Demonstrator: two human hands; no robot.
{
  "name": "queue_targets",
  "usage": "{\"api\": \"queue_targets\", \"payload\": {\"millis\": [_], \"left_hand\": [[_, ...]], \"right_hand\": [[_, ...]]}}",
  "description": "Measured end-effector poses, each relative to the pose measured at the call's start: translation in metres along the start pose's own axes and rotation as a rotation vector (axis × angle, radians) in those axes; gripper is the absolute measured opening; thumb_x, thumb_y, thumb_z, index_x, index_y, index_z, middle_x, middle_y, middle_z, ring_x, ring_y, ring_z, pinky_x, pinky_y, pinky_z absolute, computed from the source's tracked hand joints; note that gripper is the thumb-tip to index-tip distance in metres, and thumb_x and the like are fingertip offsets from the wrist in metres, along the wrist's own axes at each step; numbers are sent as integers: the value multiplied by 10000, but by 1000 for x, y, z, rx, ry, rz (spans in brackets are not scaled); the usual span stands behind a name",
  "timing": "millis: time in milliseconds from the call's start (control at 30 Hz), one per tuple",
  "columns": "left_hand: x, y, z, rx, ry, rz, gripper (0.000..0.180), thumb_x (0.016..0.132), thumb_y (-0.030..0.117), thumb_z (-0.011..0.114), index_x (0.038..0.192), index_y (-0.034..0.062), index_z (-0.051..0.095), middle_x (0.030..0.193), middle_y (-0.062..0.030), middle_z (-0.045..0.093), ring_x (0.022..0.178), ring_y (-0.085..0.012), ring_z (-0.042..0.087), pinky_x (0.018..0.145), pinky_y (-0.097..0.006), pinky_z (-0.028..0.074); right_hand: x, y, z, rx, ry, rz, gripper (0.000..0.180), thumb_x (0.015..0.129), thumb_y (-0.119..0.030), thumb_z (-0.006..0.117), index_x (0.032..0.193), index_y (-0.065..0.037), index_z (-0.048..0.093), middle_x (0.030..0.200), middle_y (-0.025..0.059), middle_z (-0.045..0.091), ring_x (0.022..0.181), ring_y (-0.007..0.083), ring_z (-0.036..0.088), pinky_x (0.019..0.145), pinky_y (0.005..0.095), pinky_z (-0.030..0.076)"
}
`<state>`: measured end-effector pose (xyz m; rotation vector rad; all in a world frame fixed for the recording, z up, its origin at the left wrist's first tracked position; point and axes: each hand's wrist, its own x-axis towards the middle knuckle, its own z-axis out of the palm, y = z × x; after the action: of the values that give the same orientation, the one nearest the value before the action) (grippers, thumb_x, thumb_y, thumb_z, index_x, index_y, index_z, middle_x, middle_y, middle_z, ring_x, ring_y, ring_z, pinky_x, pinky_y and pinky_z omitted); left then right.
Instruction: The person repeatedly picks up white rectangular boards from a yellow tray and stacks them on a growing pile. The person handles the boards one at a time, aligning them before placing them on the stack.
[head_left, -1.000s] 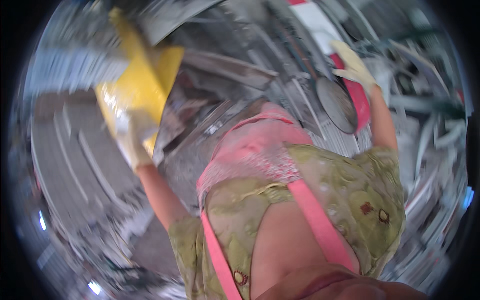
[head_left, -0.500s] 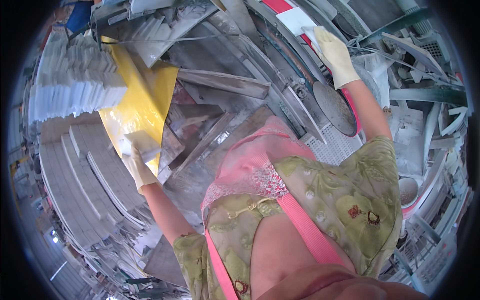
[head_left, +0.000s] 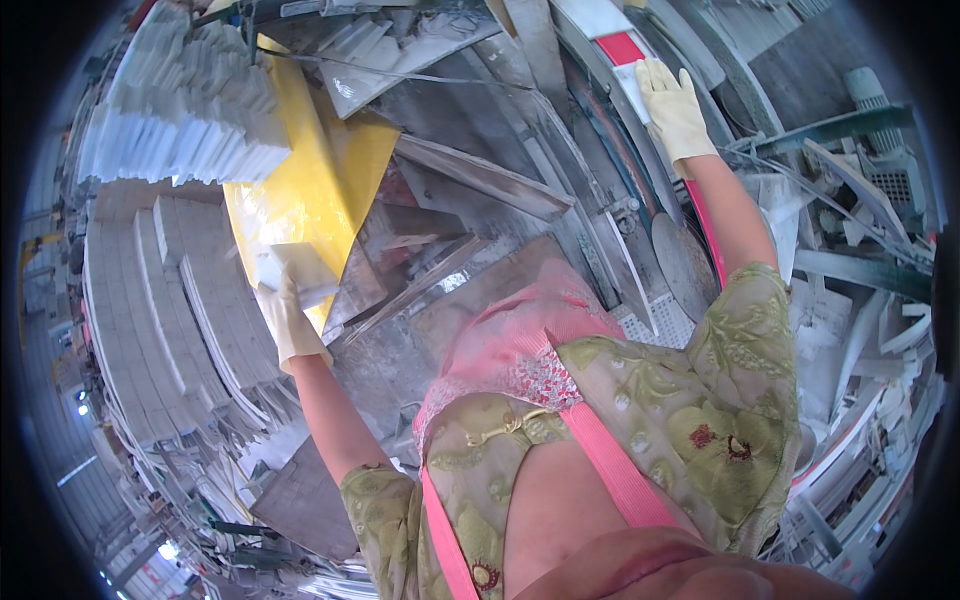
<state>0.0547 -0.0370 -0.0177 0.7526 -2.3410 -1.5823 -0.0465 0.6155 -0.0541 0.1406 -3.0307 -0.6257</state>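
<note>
The left hand [head_left: 288,318], in a pale cream rubber glove, has its fingers [head_left: 283,290] curled under and around a small pale grey rectangular stone tile [head_left: 295,272], so the fingers are closed on that tile. The tile sits above the palm, its far end leaning against the lower part of a glossy yellow plastic sheet [head_left: 310,195] that lies tilted beside a tall stack of white cut tiles [head_left: 190,115]. The thumb is hidden behind the tile, so how firmly it pinches cannot be told.

The right hand [head_left: 675,110], also gloved, lies flat with its fingers spread wide on a white and red slab [head_left: 618,45] at the far right edge of the grey stone-dusted cutting bench [head_left: 480,170]; it grips nothing and only presses down. Just nearer the body, beside that forearm, stands a round grey saw blade [head_left: 680,265].

To carry the tile well, I judge it should be kept level and supported from below along its full length, since thin stone snaps if held by one corner. The wet glove and dust make it slippery, so a firm pinch counts. The left arm should stay on the left side of the bench, well apart from the blade, and the tile should meet any stack edge squarely to avoid chipping
</note>
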Motion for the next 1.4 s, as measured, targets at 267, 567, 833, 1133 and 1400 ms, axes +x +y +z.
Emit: {"api": "queue_targets", "payload": {"millis": [267, 567, 833, 1133, 1400], "left_hand": [[14, -25, -6, 241, 149, 105, 770, 800, 317, 847, 1381, -64, 514, 1279, -192, 621, 1149, -287, 624, 949, -403, 516], [23, -21, -2, 86, 66, 290, 527, 791, 321, 830, 1190, 12, 680, 1120, -141, 727, 1059, -286, 694, 916, -411, 548], [-14, 25, -7, 41, -155, -107, 639, 874, 404, 765, 1273, -58, 576, 1186, -218, 683, 1099, -310, 679, 909, -406, 537], [-12, 28, -19, 330, -100, -30, 678, 929, 475, 683, 1271, -93, 540, 1173, -293, 687, 1073, -409, 691, 919, -441, 532], [-20, 55, -2, 349, -3, -163, 1023, 716, 571, 823, 1386, -105, 447, 1195, -291, 658, 1121, -378, 669, 932, -441, 538]], "right_hand": [[38, 2, 15, -14, 151, -10, 575, 994, -174, 463, 1531, 4, 358, 1535, 194, 474, 1428, 295, 467, 1146, 412, 407], [44, -18, -70, 666, 74, 332, 529, 900, -492, 658, 1118, -17, 737, 1012, 232, 746, 940, 345, 737, 833, 442, 558], [-15, -291, -191, 1992, -101, -195, 530, 987, -469, 604, 1209, 1, 707, 946, 48, 733, 902, 112, 629, 881, 282, 451], [-15, -449, -224, 1625, -232, -354, 670, 804, -520, 762, 1227, -16, 640, 1070, 166, 718, 973, 296, 703, 853, 384, 528], [-16, -443, -226, 978, -265, -566, 919, 791, -581, 736, 1391, 45, 431, 1100, 320, 687, 1059, 448, 684, 920, 476, 547]]}}
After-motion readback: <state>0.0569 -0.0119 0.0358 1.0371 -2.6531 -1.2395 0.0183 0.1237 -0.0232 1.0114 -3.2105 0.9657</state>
